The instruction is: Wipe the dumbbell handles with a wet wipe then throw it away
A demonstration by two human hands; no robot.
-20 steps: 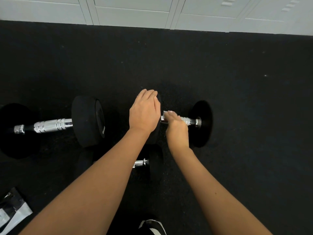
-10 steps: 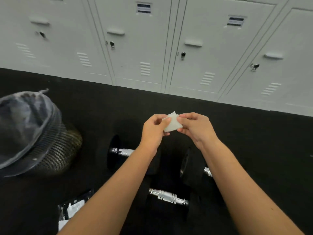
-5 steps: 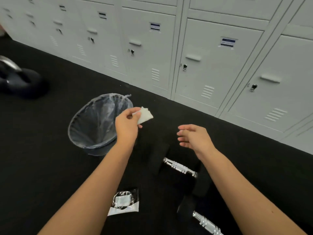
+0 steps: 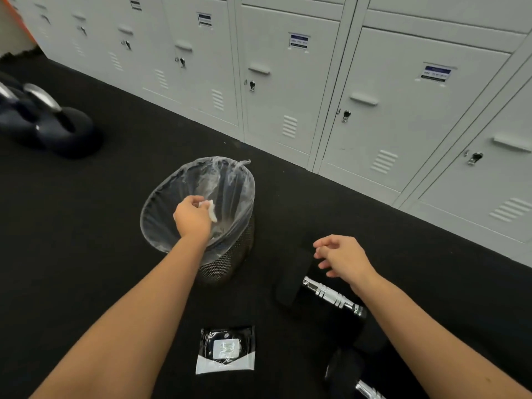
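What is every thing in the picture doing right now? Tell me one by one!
wet wipe: pinched in the left hand, over the bin's opening.
left hand: holds the wipe above the bin.
right hand: empty, fingers loosely curled.
bin: upright, open, lined with a clear bag.
dumbbell: lying on the floor.
wipes pack: flat on the floor.
lockers: doors closed.

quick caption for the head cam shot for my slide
Left hand holds the used wet wipe over the lined bin; right hand hovers open above a dumbbell.
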